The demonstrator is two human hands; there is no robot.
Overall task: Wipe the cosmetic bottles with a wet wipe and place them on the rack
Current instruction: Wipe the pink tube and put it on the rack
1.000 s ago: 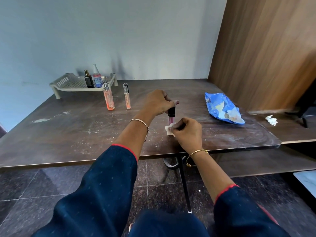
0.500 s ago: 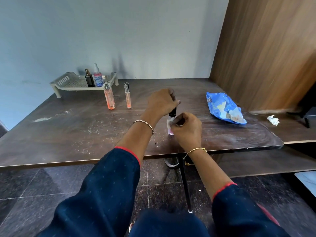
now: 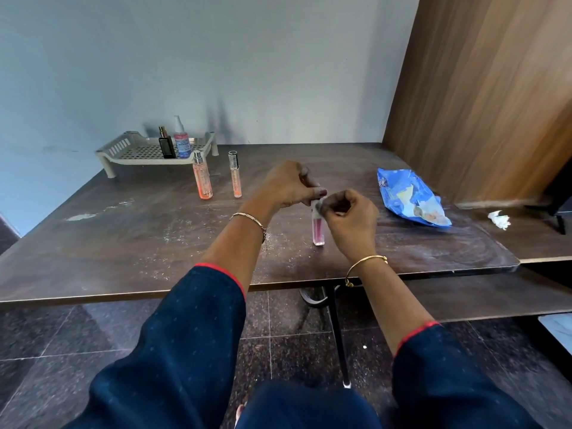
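**Between the two hands: pink tube, upright, wipe on its neck**

Right between the hands, there's the pink bottle (image 3: pixel 318 229), a slim clear tube with pink inside, standing straight up and down. The left hand (image 3: pixel 288 184) comes over from above and grips its top end, fingers curled, and the cap is hidden under them. The right hand (image 3: pixel 351 218) is pressed in close on the other side, thumb and fingers pinching a small white wet wipe (image 3: pixel 318 206) against the upper part of the tube. Both hands are together, nearly touching, and both are clamped on. The tube's foot sits low at the table (image 3: pixel 123 243); whether it rests on the wood or hangs just off it, I can't tell.

Beyond the left hand and off to its outer side stand two more bottles on the table: an orange bottle (image 3: pixel 202 178) with a silver top, and just beside it a slim tube (image 3: pixel 235 176). Farther out that way, against the wall, is the rack (image 3: pixel 123 150), a pale perforated tray on short legs. A black bottle (image 3: pixel 166 145) and a spray bottle (image 3: pixel 182 144) stand upright on it, side by side.

Out past the right hand lies a crumpled blue packet (image 3: pixel 408 196), flat on the table. Farther out again, well apart from everything else, is a wadded white wipe (image 3: pixel 499 218).
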